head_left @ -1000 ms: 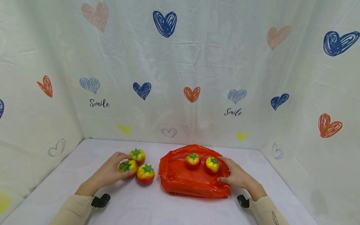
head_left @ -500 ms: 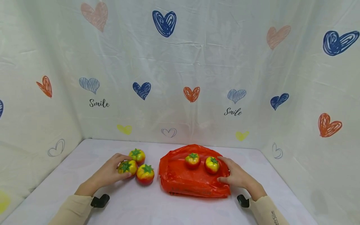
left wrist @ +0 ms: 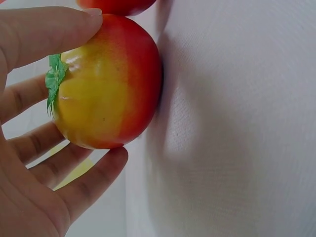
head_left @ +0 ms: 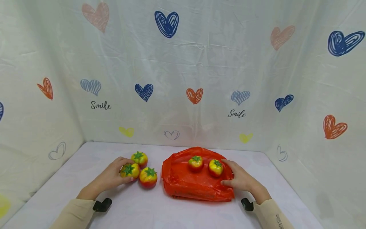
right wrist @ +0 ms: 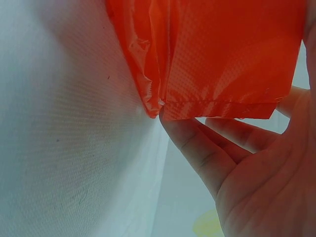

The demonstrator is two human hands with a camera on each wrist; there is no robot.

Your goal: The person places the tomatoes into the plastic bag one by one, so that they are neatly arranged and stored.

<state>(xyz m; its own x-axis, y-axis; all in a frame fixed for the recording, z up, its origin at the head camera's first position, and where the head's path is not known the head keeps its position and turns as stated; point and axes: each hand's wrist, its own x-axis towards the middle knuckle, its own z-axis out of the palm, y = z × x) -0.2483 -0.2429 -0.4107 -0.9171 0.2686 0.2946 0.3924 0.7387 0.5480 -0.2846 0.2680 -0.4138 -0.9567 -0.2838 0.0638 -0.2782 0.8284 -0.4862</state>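
Note:
My left hand (head_left: pixel 114 173) grips a toy tomato (head_left: pixel 130 170), yellow on top and red below with a green leafy cap. In the left wrist view, the thumb presses one side of this tomato (left wrist: pixel 106 84) and the fingertips meet the other side, close to the tabletop. Two more toy tomatoes sit beside it, one behind (head_left: pixel 140 159) and one to its right (head_left: pixel 148 178). My right hand (head_left: pixel 243 178) holds the right end of a red plastic bag (head_left: pixel 191 186), its fingers behind the bag's edge (right wrist: pixel 222 64) in the right wrist view.
Two toy tomatoes, a left one (head_left: pixel 196 164) and a right one (head_left: pixel 215 168), show on the red bag's plastic. The white-covered table (head_left: pixel 171 216) backs onto a white curtain (head_left: pixel 183 63) printed with hearts, which also closes both sides.
My left thumb and fingertips have shifted slightly lower around the toy tomato. The right hand, the bag and the other tomatoes look the same.

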